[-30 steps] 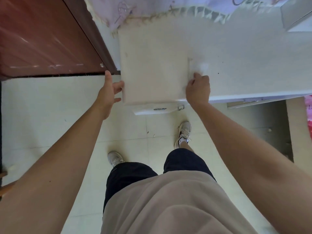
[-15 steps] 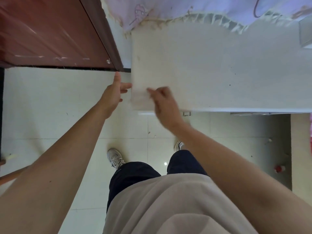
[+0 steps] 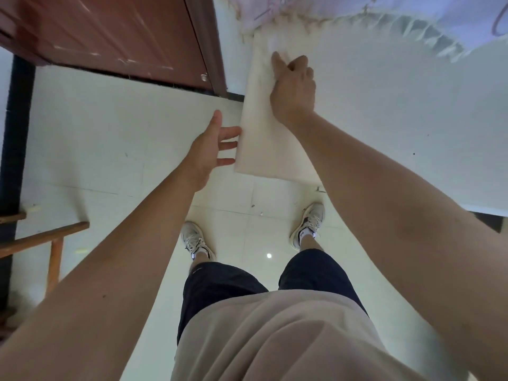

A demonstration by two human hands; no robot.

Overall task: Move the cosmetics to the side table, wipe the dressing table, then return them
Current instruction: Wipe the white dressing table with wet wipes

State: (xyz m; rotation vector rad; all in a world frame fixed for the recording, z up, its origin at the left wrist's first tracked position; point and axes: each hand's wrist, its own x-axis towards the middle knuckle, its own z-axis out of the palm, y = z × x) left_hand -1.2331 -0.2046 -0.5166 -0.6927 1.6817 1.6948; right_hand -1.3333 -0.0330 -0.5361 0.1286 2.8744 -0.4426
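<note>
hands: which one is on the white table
The right hand, fingers curled, on the table; the left hand is open, off its side edge.

Brown door (image 3: 115, 37), wooden chair (image 3: 41, 243), floor tiles (image 3: 96, 133)

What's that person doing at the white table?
A person stands at the white dressing table. Their right hand is curled over what looks like a white cloth, pressed onto the tabletop near its far left corner. Their left hand is open, with its fingertips against the table's left edge. It looks like the wiping part of the job.
</note>
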